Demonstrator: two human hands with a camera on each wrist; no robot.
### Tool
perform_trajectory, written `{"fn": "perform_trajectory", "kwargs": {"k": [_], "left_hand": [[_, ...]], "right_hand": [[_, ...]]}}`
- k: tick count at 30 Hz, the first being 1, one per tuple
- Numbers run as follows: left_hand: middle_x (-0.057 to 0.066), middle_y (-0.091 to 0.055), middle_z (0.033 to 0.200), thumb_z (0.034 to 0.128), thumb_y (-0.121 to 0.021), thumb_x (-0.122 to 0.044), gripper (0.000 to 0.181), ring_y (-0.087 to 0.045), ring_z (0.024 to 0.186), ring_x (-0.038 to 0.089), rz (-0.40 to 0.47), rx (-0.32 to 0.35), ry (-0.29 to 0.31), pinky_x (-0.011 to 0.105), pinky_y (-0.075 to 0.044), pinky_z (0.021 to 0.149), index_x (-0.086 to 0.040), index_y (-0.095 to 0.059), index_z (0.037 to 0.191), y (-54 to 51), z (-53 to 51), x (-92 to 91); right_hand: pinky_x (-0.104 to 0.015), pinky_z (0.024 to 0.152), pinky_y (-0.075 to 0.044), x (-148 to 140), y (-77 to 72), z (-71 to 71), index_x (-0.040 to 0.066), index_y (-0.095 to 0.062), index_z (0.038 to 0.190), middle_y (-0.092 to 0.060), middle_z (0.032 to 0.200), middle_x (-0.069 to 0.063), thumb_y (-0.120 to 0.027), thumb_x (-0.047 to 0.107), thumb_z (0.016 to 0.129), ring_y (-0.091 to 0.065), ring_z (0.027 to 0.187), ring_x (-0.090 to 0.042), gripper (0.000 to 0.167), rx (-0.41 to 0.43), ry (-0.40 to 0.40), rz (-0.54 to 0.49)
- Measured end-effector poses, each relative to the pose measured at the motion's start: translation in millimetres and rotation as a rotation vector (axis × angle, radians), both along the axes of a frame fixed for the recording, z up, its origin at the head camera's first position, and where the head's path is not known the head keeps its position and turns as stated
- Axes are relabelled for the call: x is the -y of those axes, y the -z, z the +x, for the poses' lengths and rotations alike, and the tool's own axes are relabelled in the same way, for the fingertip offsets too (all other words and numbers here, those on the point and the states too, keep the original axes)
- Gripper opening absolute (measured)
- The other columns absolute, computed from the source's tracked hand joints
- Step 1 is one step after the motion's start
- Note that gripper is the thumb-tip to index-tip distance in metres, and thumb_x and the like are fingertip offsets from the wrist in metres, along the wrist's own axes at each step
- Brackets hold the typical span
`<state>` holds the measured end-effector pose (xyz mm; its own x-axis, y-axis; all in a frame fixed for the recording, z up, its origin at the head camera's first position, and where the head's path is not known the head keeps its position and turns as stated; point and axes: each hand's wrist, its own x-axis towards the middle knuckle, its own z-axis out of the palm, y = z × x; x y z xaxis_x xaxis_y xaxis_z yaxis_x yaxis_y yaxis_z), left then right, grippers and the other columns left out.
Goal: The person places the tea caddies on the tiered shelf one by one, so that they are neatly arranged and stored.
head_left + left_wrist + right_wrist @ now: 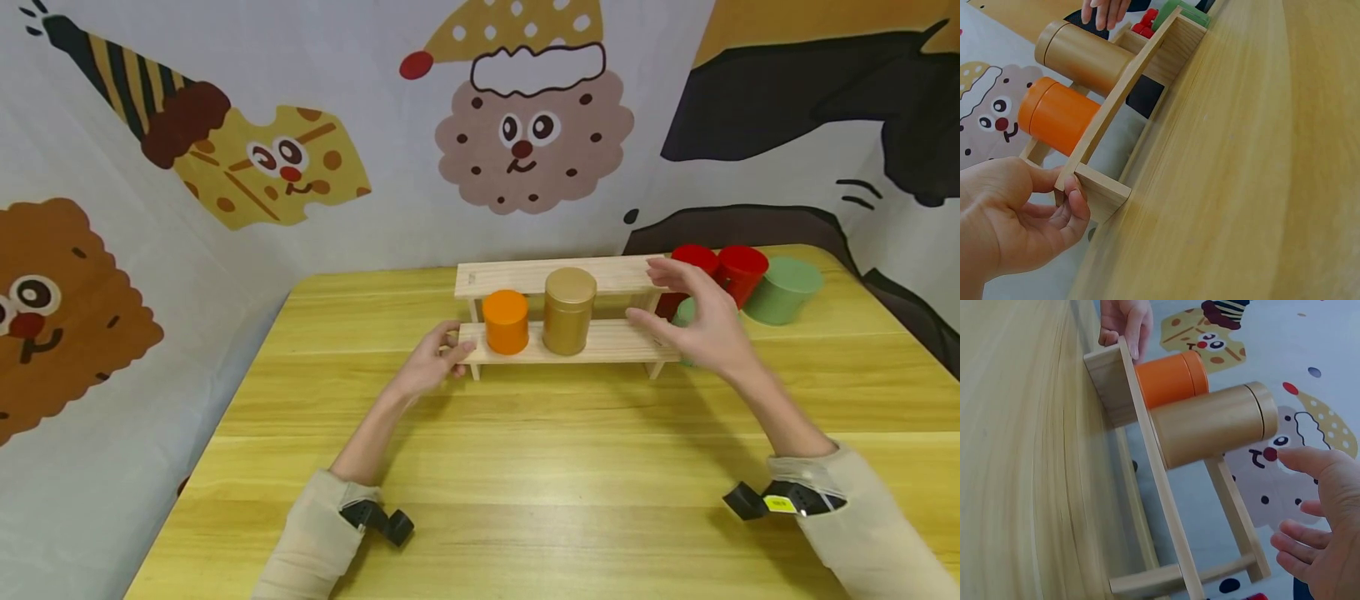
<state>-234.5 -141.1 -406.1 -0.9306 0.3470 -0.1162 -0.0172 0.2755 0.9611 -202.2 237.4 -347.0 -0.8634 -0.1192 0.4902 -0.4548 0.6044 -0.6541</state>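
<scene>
A two-step wooden shelf [607, 340] stands on the table. On its lower step are a short orange canister [507, 323] and, to the right of it, a taller gold canister [568, 312], both upright and a little apart. My left hand [433, 362] pinches the left end of the lower step between thumb and fingers, as the left wrist view also shows. Above the right end of the shelf hovers my right hand [708, 321], thumb and fingers spread and holding nothing. In the right wrist view this hand [1329, 512] is apart from the gold canister [1216, 425].
Behind and beside my right hand stand two red canisters [742, 271], a large green canister [783, 292] and a smaller green one [684, 312], partly hidden. A cloth with cartoon figures [390, 150] hangs behind the table [525, 483].
</scene>
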Motion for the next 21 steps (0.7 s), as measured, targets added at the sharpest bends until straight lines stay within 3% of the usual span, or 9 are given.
{"fn": "perform_trajectory", "kwargs": {"k": [4, 12, 18, 21], "left_hand": [[0.019, -0.053, 0.112, 0.1066, -0.054, -0.015, 0.065, -0.057, 0.078, 0.024, -0.006, 0.011, 0.001, 0.047, -0.049, 0.077, 0.006, -0.019, 0.157, -3.0, 0.6, -0.6], [0.019, -0.053, 0.108, 0.1064, -0.053, -0.009, 0.060, -0.057, 0.076, 0.022, 0.003, 0.001, 0.010, 0.048, -0.051, 0.079, 0.011, -0.022, 0.154, -29.5, 17.3, -5.4], [0.019, -0.052, 0.108, 0.1062, -0.053, -0.009, 0.062, -0.056, 0.076, 0.022, 0.004, 0.012, 0.000, 0.055, -0.050, 0.086, 0.009, -0.020, 0.155, -11.0, 4.9, -2.4], [0.019, -0.053, 0.109, 0.1063, -0.053, -0.012, 0.063, -0.056, 0.076, 0.022, 0.000, 0.005, 0.000, 0.053, -0.051, 0.084, 0.008, -0.019, 0.156, -2.7, 0.3, -0.7]], "right_hand": [[-0.012, 0.094, -0.036, -7.7, -0.2, 2.7, 0.009, -0.054, 0.143, -0.061, 0.128, -0.016, -0.085, 0.015, 0.083, -0.056, 0.113, -0.032, 0.068, -0.009, 0.020, 0.022], [-0.013, 0.094, -0.036, -19.8, 0.4, 5.9, 0.007, -0.055, 0.140, -0.061, 0.128, -0.013, -0.086, 0.017, 0.083, -0.054, 0.114, -0.028, 0.065, 0.020, 0.069, 0.040], [-0.011, 0.094, -0.035, -26.2, 1.1, 7.0, 0.006, -0.055, 0.140, -0.060, 0.128, -0.015, -0.085, 0.015, 0.083, -0.054, 0.115, -0.032, 0.064, 0.036, 0.070, 0.039], [-0.009, 0.094, -0.034, -31.4, 3.4, 7.5, 0.007, -0.055, 0.141, -0.059, 0.129, -0.017, -0.084, 0.017, 0.085, -0.053, 0.116, -0.034, 0.064, 0.042, 0.069, 0.039]]}}
